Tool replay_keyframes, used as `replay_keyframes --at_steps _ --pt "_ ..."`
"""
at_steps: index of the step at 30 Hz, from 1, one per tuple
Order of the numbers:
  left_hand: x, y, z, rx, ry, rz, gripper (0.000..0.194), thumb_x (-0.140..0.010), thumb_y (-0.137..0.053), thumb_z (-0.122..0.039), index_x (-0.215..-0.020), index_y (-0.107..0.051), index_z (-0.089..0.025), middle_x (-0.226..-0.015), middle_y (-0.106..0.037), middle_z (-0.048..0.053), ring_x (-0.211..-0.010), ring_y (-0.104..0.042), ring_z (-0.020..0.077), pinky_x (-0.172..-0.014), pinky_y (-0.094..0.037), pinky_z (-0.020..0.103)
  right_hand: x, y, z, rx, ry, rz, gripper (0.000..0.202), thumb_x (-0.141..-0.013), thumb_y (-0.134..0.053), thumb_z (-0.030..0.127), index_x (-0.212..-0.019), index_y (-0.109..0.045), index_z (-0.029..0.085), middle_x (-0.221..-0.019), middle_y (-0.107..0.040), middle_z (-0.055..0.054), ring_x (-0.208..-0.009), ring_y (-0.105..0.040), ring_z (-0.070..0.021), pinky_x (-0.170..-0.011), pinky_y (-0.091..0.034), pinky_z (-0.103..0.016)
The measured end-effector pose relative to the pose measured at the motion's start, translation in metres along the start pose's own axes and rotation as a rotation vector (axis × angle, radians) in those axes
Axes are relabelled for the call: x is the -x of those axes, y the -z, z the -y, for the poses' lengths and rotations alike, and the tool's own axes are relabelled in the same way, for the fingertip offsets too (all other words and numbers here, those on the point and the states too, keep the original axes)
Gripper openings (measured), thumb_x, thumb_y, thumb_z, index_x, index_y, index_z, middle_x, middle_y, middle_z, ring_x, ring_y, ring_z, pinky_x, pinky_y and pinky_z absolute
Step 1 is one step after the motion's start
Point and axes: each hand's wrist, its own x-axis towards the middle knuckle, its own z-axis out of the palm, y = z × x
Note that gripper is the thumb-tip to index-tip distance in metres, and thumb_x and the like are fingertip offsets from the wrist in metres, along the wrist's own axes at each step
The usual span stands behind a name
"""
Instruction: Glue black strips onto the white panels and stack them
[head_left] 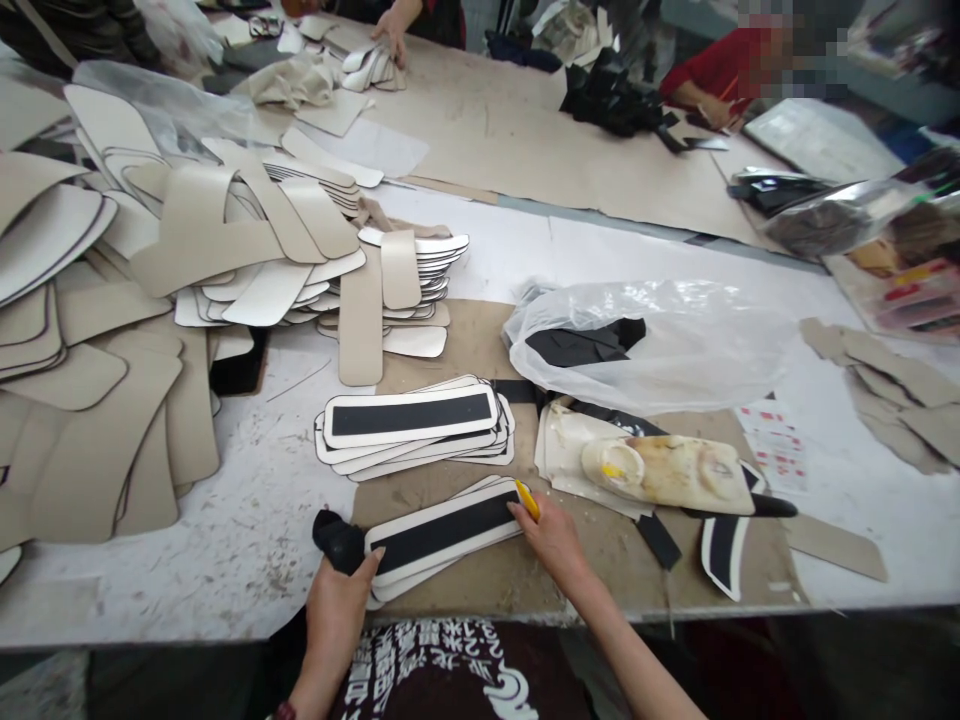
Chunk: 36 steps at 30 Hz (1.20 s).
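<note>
In front of me lies a small stack of white rounded panels, the top panel (450, 535) bearing a long black strip along its middle. My left hand (334, 610) is closed round a bunched black piece of material (339, 540), its thumb touching the panel's left end. At the panel's right end, my right hand (559, 545) is closed on a slim yellow tool (528, 500), whose kind I cannot make out, with fingertips against the black strip. Just beyond lies another stack of strip-bearing white panels (412, 418).
Heaps of beige and white cut pieces (210, 250) cover the left side. A clear plastic bag (705, 340) with black pieces lies beyond my right hand, near a stained cream block (675, 470). Across the table, a person's hand (394, 35) touches stacked pieces; another person in red sits right.
</note>
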Motion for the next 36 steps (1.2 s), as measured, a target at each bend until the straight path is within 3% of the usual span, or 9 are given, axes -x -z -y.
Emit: replay_keyframes --at_steps 15,20,29,36 --pt "-0.004 -0.001 0.004 0.019 -0.03 0.004 0.05 -0.061 -0.058 -0.047 -0.096 -0.055 -0.012 -0.08 -0.066 0.014 -0.08 -0.062 0.03 -0.068 -0.045 0.035 -0.007 0.003 -0.003 -0.028 -0.04 0.141 0.022 -0.081 -0.044 0.036 -0.068 -0.052 0.02 -0.065 -0.061 -0.004 -0.064 -0.058 -0.0187 -0.057 -0.037 -0.027" --pt "-0.003 0.001 0.003 0.015 -0.043 0.017 0.049 -0.063 -0.057 -0.045 -0.098 -0.054 -0.011 -0.083 -0.066 0.016 -0.081 -0.062 0.0305 -0.069 -0.046 0.036 -0.004 0.003 -0.002 -0.037 -0.055 0.15 0.022 -0.082 -0.043 0.036 -0.07 -0.051 0.02 -0.067 -0.061 -0.004 -0.065 -0.057 -0.0185 -0.059 -0.038 -0.027" --pt "-0.007 -0.001 0.009 0.033 -0.106 0.01 0.044 -0.062 -0.058 -0.046 -0.092 -0.055 -0.013 -0.066 -0.066 0.008 -0.069 -0.064 0.0287 -0.064 -0.047 0.036 -0.001 0.0 -0.004 -0.048 -0.055 0.161 0.02 -0.083 -0.041 0.035 -0.075 -0.052 0.02 -0.071 -0.062 -0.002 -0.068 -0.057 -0.0168 -0.061 -0.039 -0.026" --pt "-0.011 -0.004 0.014 0.0 -0.131 -0.006 0.047 -0.062 -0.057 -0.047 -0.094 -0.055 -0.013 -0.075 -0.067 0.012 -0.075 -0.064 0.0296 -0.064 -0.046 0.035 0.002 0.007 0.004 0.055 -0.108 0.147 0.022 -0.081 -0.043 0.038 -0.073 -0.053 0.02 -0.07 -0.062 -0.006 -0.069 -0.059 -0.0205 -0.06 -0.038 -0.028"
